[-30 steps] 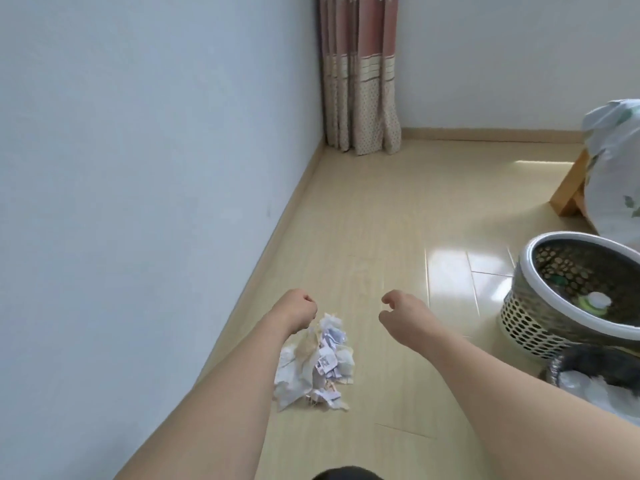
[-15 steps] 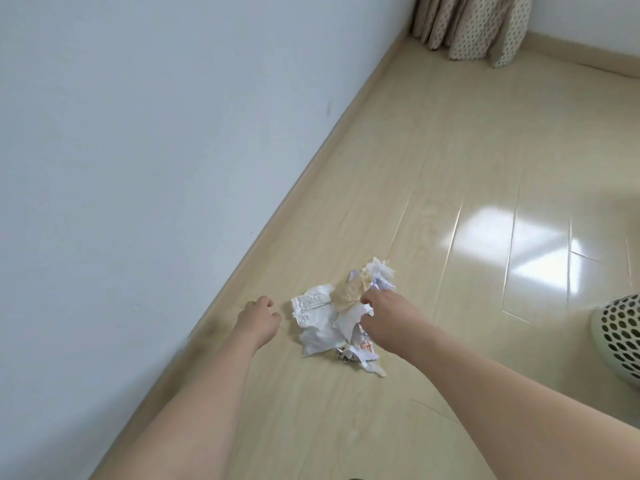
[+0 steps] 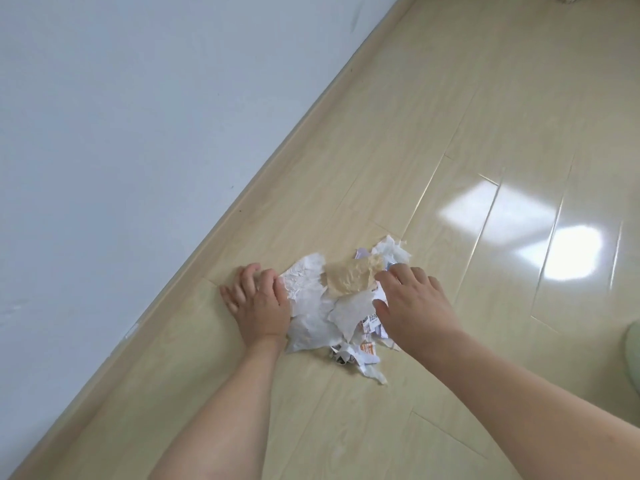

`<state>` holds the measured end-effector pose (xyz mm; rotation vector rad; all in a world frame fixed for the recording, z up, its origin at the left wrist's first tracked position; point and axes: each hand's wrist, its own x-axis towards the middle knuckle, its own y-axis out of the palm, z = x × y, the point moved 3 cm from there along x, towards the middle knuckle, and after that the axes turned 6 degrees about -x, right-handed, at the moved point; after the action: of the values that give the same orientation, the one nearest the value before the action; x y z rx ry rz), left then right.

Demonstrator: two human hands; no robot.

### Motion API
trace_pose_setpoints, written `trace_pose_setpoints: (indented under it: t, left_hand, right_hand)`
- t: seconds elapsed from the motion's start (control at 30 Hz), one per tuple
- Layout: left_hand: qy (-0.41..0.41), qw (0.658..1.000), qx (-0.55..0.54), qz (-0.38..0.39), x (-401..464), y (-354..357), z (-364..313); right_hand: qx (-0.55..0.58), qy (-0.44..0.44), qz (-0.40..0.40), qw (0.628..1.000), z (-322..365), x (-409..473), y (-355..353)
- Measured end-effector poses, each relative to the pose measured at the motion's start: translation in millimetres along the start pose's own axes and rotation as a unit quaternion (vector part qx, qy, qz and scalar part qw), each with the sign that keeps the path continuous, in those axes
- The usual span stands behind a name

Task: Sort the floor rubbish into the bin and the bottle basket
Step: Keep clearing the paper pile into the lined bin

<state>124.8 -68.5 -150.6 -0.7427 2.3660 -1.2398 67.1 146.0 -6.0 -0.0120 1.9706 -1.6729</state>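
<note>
Paper pile (image 3: 332,306) on floor (image 3: 450,133) near wall (image 3: 121,116)

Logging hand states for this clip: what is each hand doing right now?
Left hand: open, flat on the floor against the paper pile's left edge, holding nothing.
Right hand: open, fingers spread over the pile's right side, no grip closed.

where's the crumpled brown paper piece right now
In the head view the crumpled brown paper piece sits on top of the pile of white paper scraps on the pale wooden floor, between the left hand and right hand.
</note>
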Motion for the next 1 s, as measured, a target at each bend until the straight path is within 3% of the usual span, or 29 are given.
trace_pose_setpoints:
  t: [0.13,0.43,0.73,1.0]
  left_hand:
    - [0.038,0.997,0.015,-0.073,-2,4,-2]
    - [0.042,0.995,-0.027,-0.086,-1,3,2]
    - [0.049,0.993,-0.004,-0.104,-1,7,2]
    - [0.045,0.994,0.012,-0.100,-1,6,3]
  right_hand:
    - [-0.003,-0.010,0.006,1.000,6,24,12]
    - [-0.041,-0.017,0.034,0.998,28,51,30]
    - [-0.101,-0.064,-0.005,0.993,43,67,40]
    - [-0.027,-0.018,-0.059,0.998,33,66,18]
